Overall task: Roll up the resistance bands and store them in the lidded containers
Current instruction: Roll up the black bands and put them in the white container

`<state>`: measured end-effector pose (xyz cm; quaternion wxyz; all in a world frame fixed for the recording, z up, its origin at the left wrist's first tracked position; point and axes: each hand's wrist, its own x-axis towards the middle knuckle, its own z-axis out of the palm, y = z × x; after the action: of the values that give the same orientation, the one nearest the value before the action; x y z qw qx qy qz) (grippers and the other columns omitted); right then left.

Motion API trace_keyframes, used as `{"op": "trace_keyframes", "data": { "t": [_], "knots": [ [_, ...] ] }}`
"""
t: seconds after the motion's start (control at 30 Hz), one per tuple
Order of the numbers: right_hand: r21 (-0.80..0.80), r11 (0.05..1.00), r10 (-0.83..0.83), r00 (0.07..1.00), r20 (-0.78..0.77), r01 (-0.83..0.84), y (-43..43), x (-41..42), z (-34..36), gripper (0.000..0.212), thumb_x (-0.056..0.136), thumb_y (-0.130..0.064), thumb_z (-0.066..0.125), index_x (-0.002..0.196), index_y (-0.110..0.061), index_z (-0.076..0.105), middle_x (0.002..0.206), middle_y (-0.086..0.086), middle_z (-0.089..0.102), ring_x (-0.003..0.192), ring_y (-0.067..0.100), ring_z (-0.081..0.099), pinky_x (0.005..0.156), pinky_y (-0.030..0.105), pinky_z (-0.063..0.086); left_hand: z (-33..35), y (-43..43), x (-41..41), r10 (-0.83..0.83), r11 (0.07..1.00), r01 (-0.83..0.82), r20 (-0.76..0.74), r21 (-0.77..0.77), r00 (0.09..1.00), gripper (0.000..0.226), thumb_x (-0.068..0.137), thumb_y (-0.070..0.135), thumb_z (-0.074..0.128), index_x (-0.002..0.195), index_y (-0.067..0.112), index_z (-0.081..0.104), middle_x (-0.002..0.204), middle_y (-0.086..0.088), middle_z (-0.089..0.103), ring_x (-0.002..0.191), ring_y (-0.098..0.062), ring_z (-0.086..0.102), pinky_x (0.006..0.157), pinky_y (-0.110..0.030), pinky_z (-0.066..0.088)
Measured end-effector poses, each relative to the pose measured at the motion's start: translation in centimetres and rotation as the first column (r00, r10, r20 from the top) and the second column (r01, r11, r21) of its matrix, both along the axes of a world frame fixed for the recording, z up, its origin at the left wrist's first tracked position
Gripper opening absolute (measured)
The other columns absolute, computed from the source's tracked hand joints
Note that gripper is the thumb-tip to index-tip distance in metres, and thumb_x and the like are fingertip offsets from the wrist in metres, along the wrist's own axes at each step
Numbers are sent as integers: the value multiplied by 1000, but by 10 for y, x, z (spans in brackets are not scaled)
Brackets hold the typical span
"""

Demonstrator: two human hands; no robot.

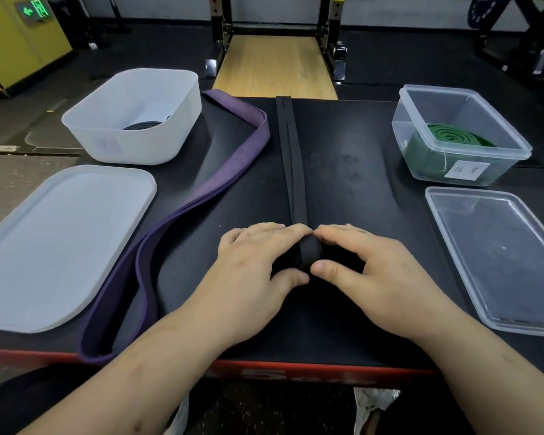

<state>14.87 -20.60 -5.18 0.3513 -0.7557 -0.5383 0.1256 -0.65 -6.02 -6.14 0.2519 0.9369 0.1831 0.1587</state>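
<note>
My left hand (248,274) and right hand (374,277): bare, thumbnails trimmed short. My left forearm (139,378): bare, with a few small dark marks and one thin scratch line. My right forearm (484,381): bare. Footwear: light-coloured left shoe (178,416) and right shoe (374,400), each only partly visible.

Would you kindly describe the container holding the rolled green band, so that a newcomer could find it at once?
On the black table, look to the far right corner, just beyond the flat clear lid. There stands an open clear container with a coiled green band inside and a white label on its front wall. Unlike the frosted white tub at far left, it is see-through.
</note>
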Motion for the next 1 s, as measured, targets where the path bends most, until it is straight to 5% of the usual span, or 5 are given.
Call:
{"op": "trace_keyframes", "data": {
  "t": [0.17,0.33,0.57,0.8,1.0],
  "knots": [
    [-48,993,110,992,55,-108,-14,-10,3,33,90,-53,66,121,-44,61,114,-59,48,116,-36,36,101,-6,18,-7,-17,-24,-22,1000,22,-9,7,1000,54,89,55,55,142,46,41,137,27,48,139,13,23,120,-32,18],
    [-111,991,84,994,77,-75,-6,-11,1,44,91,-58,54,128,-38,66,120,-30,59,124,-12,46,99,1,30,-4,-18,-26,45,998,-46,-25,-46,999,61,94,57,58,147,53,30,131,34,44,130,21,17,115,-24,20],
    [-104,994,26,1000,-10,-26,-10,-12,5,43,84,-60,65,126,-55,55,116,-31,62,121,-14,51,98,8,38,2,-13,-18,11,1000,-11,-48,8,999,48,99,53,52,145,44,44,136,30,50,138,13,24,120,-33,16],
    [-99,995,16,999,48,-11,-1,-6,2,43,90,-55,63,133,-49,59,114,-44,54,119,-31,35,106,-3,13,3,-4,-18,14,996,-19,-59,-82,998,59,95,53,59,148,54,32,125,38,45,124,28,16,113,-22,18],
    [-89,996,33,999,24,-31,-2,-6,1,46,89,-57,63,131,-64,47,120,-51,47,120,-39,24,99,-8,14,1,5,-8,5,999,-3,-69,35,998,55,97,51,58,149,46,41,140,25,48,140,9,24,118,-24,9]
  ]
}}
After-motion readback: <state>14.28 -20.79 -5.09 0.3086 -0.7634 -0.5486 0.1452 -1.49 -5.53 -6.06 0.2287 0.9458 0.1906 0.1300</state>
